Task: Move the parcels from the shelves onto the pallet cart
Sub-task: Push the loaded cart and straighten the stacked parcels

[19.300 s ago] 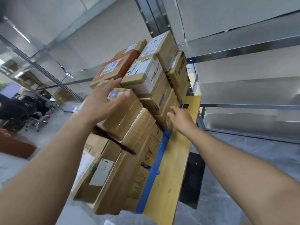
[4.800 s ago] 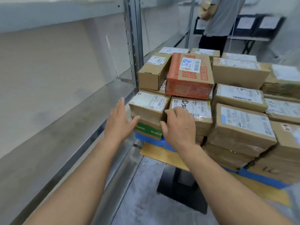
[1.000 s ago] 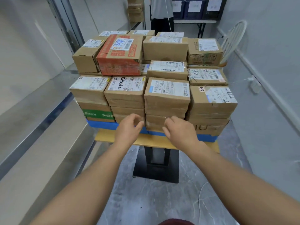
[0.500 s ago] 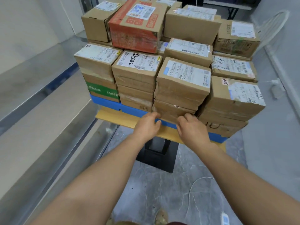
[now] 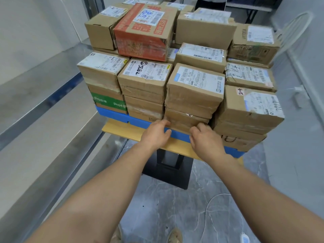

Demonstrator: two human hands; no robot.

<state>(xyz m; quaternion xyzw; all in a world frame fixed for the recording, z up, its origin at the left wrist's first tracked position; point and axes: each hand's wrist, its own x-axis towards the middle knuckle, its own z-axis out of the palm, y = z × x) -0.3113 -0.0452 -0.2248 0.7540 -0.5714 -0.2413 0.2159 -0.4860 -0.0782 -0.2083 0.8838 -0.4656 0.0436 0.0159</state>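
Several taped cardboard parcels are stacked on a blue pallet (image 5: 112, 111), which lies on the wooden top of the cart (image 5: 122, 128). A red-printed box (image 5: 143, 34) sits high in the stack. My left hand (image 5: 156, 135) curls its fingers round the lower left corner of the bottom parcel (image 5: 184, 120) in the front row's third column. My right hand (image 5: 206, 142) holds that parcel's lower right front edge with bent fingers. The parcel sits under two others and slightly overhangs the pallet.
Bare steel shelves (image 5: 52, 106) run along the left, close to the cart. The cart's black base (image 5: 168, 172) stands on the grey floor, where a white cable (image 5: 208, 206) lies. A wall with a socket (image 5: 299, 97) and a white chair (image 5: 294, 28) are at right.
I have come closer to the stack and look further down on it. Both hands have stayed at the bottom front parcel, with the left hand shifted slightly to its corner.
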